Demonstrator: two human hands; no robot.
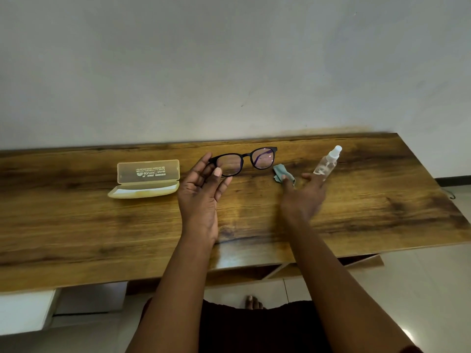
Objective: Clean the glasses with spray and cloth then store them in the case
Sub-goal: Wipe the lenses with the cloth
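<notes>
Left hand [201, 184] pinches glasses [244, 160]; right hand [304, 192], fingers spread, touches cloth [280, 171].

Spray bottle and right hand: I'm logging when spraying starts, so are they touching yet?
Cannot tell. In the head view the right hand's fingertips overlap the lying spray bottle, but blur hides any contact or gap.
</notes>
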